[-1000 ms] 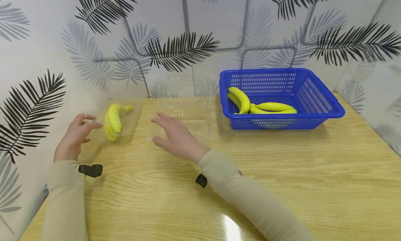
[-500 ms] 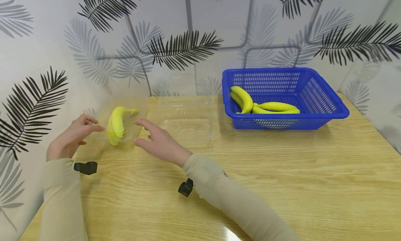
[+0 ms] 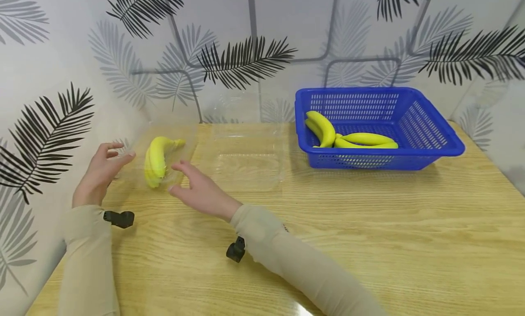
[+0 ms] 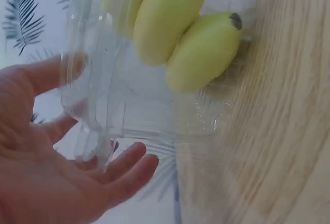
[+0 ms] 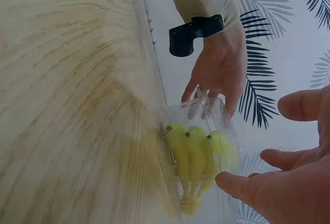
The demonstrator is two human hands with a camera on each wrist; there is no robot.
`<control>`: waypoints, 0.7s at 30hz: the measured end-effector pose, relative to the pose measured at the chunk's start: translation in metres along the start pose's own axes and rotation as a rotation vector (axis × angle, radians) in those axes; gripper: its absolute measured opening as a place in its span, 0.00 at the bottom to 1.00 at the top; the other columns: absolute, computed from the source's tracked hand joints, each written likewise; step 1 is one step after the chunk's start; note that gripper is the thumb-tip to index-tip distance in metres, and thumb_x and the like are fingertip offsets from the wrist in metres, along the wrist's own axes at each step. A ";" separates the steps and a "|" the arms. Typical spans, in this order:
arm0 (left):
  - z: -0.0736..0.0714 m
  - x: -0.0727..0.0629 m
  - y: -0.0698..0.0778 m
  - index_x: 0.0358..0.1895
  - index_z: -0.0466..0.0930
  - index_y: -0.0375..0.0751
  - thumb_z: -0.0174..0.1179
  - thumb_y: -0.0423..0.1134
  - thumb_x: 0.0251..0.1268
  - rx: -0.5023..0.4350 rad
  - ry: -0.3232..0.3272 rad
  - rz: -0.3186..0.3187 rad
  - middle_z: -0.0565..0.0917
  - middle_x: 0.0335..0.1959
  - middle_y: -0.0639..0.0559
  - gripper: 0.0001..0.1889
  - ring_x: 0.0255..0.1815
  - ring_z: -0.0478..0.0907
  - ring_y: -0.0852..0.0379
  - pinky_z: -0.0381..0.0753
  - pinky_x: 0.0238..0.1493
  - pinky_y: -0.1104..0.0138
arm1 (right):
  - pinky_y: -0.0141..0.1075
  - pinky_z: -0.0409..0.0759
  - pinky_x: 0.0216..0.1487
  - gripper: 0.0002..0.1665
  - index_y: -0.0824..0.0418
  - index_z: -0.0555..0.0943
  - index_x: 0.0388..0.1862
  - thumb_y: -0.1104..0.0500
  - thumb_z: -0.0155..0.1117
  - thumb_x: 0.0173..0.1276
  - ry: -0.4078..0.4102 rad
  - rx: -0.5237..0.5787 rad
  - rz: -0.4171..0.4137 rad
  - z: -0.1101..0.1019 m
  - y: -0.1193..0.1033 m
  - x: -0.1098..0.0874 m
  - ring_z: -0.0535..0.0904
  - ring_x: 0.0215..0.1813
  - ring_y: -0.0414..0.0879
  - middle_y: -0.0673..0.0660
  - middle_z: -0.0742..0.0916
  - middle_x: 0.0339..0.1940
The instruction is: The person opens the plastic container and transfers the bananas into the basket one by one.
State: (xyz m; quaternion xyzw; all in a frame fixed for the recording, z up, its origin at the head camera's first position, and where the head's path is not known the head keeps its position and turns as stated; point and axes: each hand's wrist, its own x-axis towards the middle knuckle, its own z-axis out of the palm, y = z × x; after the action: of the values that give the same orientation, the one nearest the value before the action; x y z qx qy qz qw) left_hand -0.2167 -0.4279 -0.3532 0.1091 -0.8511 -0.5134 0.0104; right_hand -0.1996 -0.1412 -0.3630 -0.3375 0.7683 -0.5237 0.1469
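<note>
A bunch of yellow bananas (image 3: 156,158) lies inside a clear plastic clamshell box (image 4: 142,113) at the left of the table. At the box's left edge is my left hand (image 3: 98,177), its thumb and fingertips right at the clear rim and its fingers loosely spread. On the other side my right hand (image 3: 203,193) reaches in from the right, thumb and fingers apart beside the box. In the right wrist view, the right hand's fingers (image 5: 234,185) overlap the box's clear side, and the banana tips point toward the left hand (image 5: 219,72).
A second clear clamshell box (image 3: 248,174) stands with its lid raised, right of the first. Further right, a blue plastic basket (image 3: 379,158) holds more bananas (image 3: 365,139). The patterned wall (image 3: 246,15) rises directly behind the table (image 3: 328,234).
My right hand has moved left, from in front of the second box to beside the banana box. The left hand has stayed at the box's left edge. The head view has shifted slightly.
</note>
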 end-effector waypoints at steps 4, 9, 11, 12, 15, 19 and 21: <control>-0.007 0.004 -0.010 0.80 0.41 0.56 0.57 0.52 0.71 -0.129 -0.126 -0.033 0.28 0.79 0.42 0.42 0.77 0.34 0.37 0.42 0.72 0.39 | 0.39 0.55 0.73 0.40 0.58 0.55 0.79 0.49 0.55 0.74 -0.003 0.014 0.016 0.004 0.003 0.002 0.53 0.77 0.46 0.54 0.55 0.80; -0.014 0.004 -0.020 0.80 0.38 0.64 0.54 0.45 0.76 -0.251 -0.279 -0.036 0.31 0.80 0.46 0.40 0.77 0.41 0.45 0.40 0.74 0.44 | 0.39 0.58 0.72 0.44 0.57 0.49 0.81 0.46 0.54 0.74 -0.019 0.031 0.066 0.006 0.006 0.003 0.57 0.76 0.47 0.53 0.58 0.79; -0.014 0.004 -0.024 0.80 0.37 0.63 0.51 0.41 0.77 -0.329 -0.326 -0.028 0.34 0.80 0.45 0.38 0.74 0.51 0.49 0.47 0.73 0.48 | 0.39 0.61 0.71 0.45 0.58 0.48 0.81 0.45 0.54 0.74 -0.036 0.036 0.089 0.008 0.007 0.003 0.60 0.75 0.48 0.55 0.60 0.78; -0.014 0.005 -0.026 0.80 0.37 0.63 0.49 0.39 0.78 -0.368 -0.345 -0.025 0.35 0.80 0.44 0.38 0.71 0.55 0.52 0.49 0.72 0.50 | 0.39 0.63 0.70 0.46 0.58 0.47 0.81 0.45 0.54 0.74 -0.042 0.035 0.098 0.009 0.008 0.002 0.61 0.74 0.49 0.56 0.61 0.78; -0.014 0.006 -0.030 0.80 0.38 0.63 0.46 0.35 0.79 -0.458 -0.390 0.002 0.35 0.80 0.46 0.36 0.69 0.57 0.55 0.42 0.73 0.47 | 0.39 0.64 0.70 0.47 0.59 0.46 0.81 0.44 0.55 0.74 -0.054 0.063 0.120 0.010 0.009 0.003 0.61 0.74 0.49 0.59 0.62 0.77; -0.013 0.007 -0.033 0.79 0.38 0.65 0.43 0.35 0.79 -0.488 -0.421 0.027 0.32 0.81 0.50 0.35 0.77 0.41 0.47 0.17 0.67 0.40 | 0.38 0.62 0.71 0.48 0.58 0.43 0.81 0.47 0.56 0.74 -0.060 0.148 0.132 0.013 0.014 0.004 0.59 0.75 0.49 0.58 0.57 0.79; -0.013 0.006 -0.033 0.80 0.38 0.64 0.42 0.35 0.80 -0.497 -0.425 0.031 0.32 0.81 0.50 0.35 0.78 0.34 0.45 0.15 0.66 0.40 | 0.36 0.60 0.71 0.48 0.58 0.41 0.81 0.50 0.56 0.74 -0.071 0.193 0.123 0.015 0.016 0.004 0.57 0.76 0.49 0.57 0.54 0.80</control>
State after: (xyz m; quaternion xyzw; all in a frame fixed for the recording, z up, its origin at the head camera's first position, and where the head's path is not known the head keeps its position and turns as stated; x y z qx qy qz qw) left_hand -0.2153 -0.4554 -0.3770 -0.0193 -0.6844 -0.7166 -0.1333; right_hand -0.1998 -0.1507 -0.3831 -0.2924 0.7277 -0.5731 0.2378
